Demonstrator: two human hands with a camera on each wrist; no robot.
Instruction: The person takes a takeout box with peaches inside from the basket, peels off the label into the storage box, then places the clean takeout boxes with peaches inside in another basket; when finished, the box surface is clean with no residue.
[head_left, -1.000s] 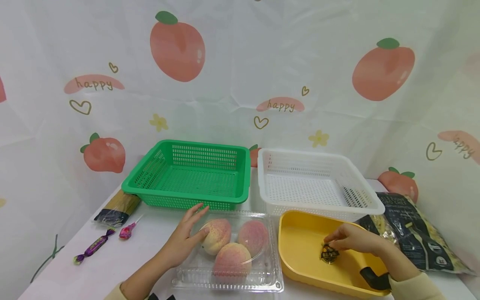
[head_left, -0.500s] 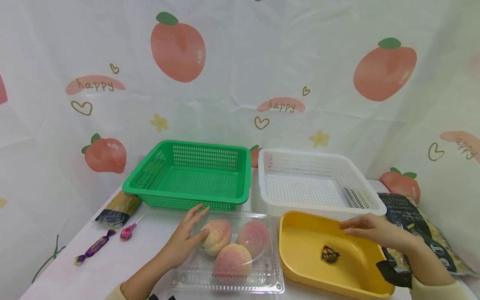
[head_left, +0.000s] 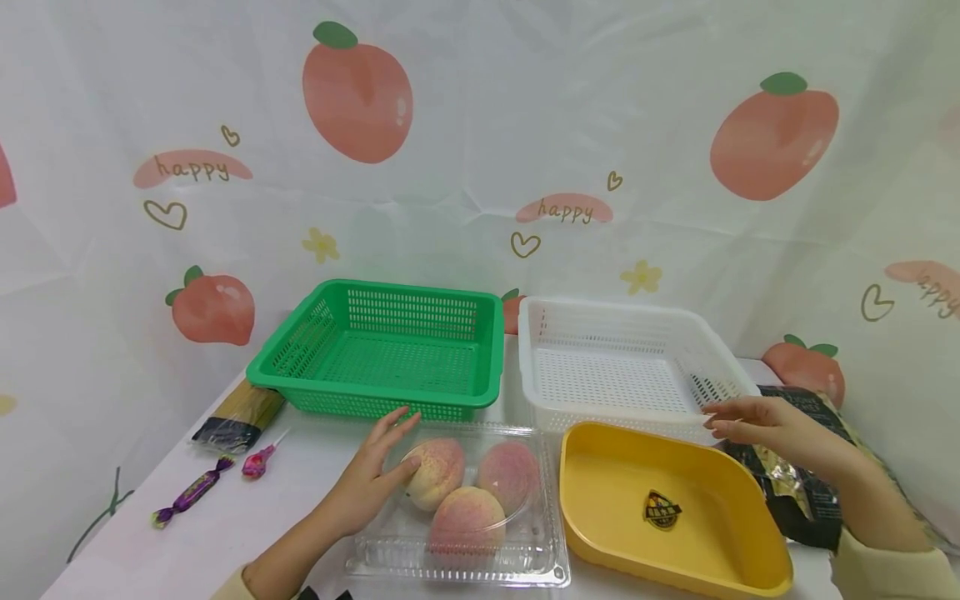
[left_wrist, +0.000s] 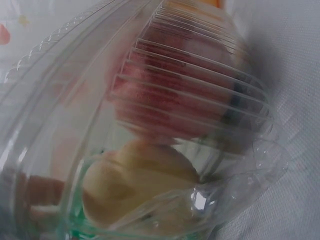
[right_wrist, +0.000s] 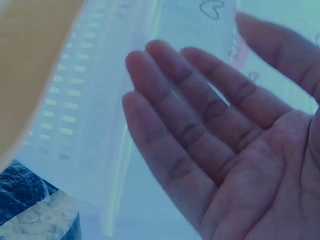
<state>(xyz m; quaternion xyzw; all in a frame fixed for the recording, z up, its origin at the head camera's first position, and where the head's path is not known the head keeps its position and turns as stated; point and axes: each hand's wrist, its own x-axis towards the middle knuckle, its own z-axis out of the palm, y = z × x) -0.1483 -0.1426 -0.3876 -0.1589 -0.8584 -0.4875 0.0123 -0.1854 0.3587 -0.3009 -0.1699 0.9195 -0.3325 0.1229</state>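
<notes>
Broadly, taking the clear box as the dial's middle and 12 as straight away from the person, a white fruit-print cloth [head_left: 480,108] hangs across the back from 10 to 2. A white table [head_left: 311,467] spreads below it. At 11 sits the green basket [head_left: 375,394], and at 2 the white basket [head_left: 600,410], its near rim just beside the tray. The clear box [head_left: 525,537] itself lies on the table at the centre, and the yellow tray [head_left: 615,492] stands right beside it at 3. Beyond the tray, between 2 and 3, is a dark printed bag [head_left: 806,407], partly behind the forearm.

The left hand [head_left: 378,475] lies at the box's 10 o'clock side, fingers long and spread, thumb towards a peach under the plastic; I cannot tell how hard it presses. The right hand [head_left: 761,427] hangs by the white basket's 4 o'clock corner, palm bare, fingers extended and thumb well apart.

Three peaches [head_left: 468,525] sit inside the box, grouped at 11, 1 and 6. A brown packet [head_left: 240,417] lies near 10, a purple-wrapped candy [head_left: 192,493] at 9, a pink lollipop [head_left: 257,463] between them, and a small dark emblem [head_left: 662,510] near the tray's middle.
</notes>
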